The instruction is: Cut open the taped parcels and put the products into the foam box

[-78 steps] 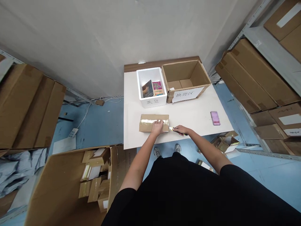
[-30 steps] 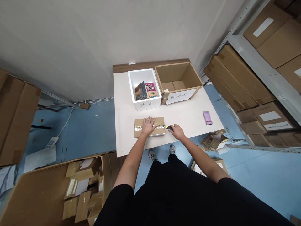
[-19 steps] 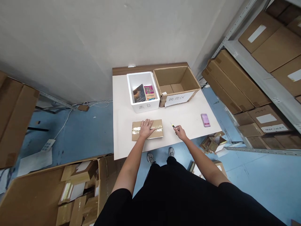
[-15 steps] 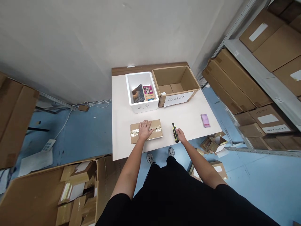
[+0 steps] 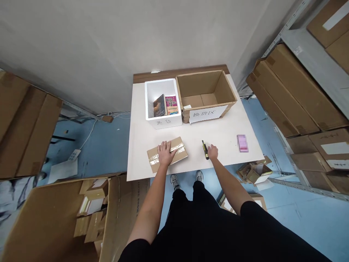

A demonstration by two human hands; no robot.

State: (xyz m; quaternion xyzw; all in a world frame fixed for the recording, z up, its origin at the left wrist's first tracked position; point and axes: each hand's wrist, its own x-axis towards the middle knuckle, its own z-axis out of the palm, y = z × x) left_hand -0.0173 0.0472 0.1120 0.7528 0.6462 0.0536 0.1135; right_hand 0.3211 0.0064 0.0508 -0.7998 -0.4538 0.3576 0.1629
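My left hand (image 5: 165, 154) lies flat on top of a taped cardboard box (image 5: 180, 145), fingers spread. The box sits slightly turned near the table's front edge, with shiny tape along its top. To its right, a black and yellow utility knife (image 5: 205, 150) rests on the white table (image 5: 195, 134). Beside the knife is my right hand (image 5: 213, 151), its fingers loosely bent and not wrapped round the handle. Whether a fingertip still touches the knife, I cannot tell.
Behind are a white foam box (image 5: 168, 122) with books (image 5: 171, 105) and an open carton (image 5: 205, 91) with a paper label. A pink blurred item (image 5: 242, 143) lies at the right. Shelves of cartons (image 5: 297, 91) stand right; a large carton of boxes (image 5: 54, 214) stands lower left.
My right hand has let go of the utility knife, which now lies on the table. Under my left hand the cardboard box has turned a little counterclockwise. The camera view has shifted slightly.
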